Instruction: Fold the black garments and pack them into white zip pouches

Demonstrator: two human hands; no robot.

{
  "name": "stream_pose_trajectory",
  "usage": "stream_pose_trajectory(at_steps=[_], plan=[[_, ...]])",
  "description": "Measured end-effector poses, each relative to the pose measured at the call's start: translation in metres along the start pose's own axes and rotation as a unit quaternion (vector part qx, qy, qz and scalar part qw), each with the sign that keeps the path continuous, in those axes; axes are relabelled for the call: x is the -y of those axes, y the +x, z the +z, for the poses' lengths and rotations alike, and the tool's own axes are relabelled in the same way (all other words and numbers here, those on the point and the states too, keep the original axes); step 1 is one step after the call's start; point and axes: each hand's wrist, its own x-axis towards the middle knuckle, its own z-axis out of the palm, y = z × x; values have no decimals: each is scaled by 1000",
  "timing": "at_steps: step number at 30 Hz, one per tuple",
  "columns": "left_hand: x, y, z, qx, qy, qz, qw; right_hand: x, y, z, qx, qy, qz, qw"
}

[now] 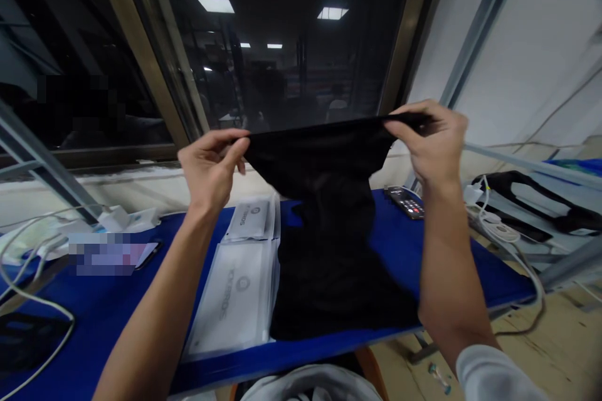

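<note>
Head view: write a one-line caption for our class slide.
Left hand and right hand hold up a black cloth by its top edge at a blue table, beside plastic bags.

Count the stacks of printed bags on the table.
2: a small stack at the back and a larger stack in front of it, both left of the black cloth. The cloth may hide more.

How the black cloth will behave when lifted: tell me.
The black cloth is likely floppy: it hangs in wrinkles below its top edge. Probably light, as the left hand and right hand merely pinch it. That edge, straight between them, would likely droop if released.
</note>
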Motion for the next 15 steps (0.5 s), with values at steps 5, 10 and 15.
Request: stream_pose_trajectory(at_steps=[5,10,15], plan=[[-29,-3,-5,6,6,109,994,27,2,-38,11,-31,-57,998],[-44,5,-34,564,-11,-128,815,-4,6,-90,523,33,81,848],[-40,3,-28,673,-56,-277,684,-32,6,-83,493,139,195,836]])
